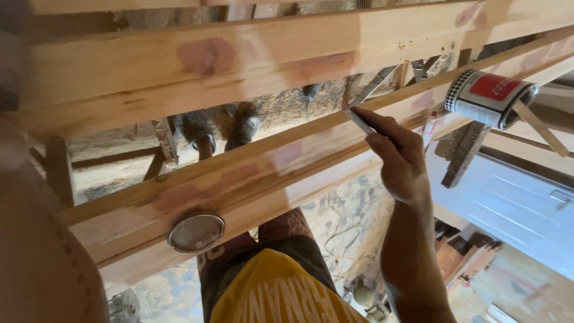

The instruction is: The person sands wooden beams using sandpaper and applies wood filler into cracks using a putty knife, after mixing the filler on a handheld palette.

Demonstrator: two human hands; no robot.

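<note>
My right hand [399, 157] reaches up from the lower right and pinches a thin pale stick [359, 121], perhaps a small brush. The stick's tip touches the edge of a long pale wooden beam [251, 170] that runs slantwise across the view. An open metal can [489, 97] with a red label and a checkered band lies tilted on the beam to the right of the hand. A round metal lid [195, 231] rests flat on the same beam at the lower left. Only a blurred stretch of my left arm [42, 257] shows at the left edge; the hand itself is out of view.
A wider wooden beam [197, 66] runs above the first. Through the gap between them I see another person's two boots [221, 128] on dusty ground far below. A white panelled door [514, 206] lies at the right. My yellow shirt [275, 293] fills the bottom middle.
</note>
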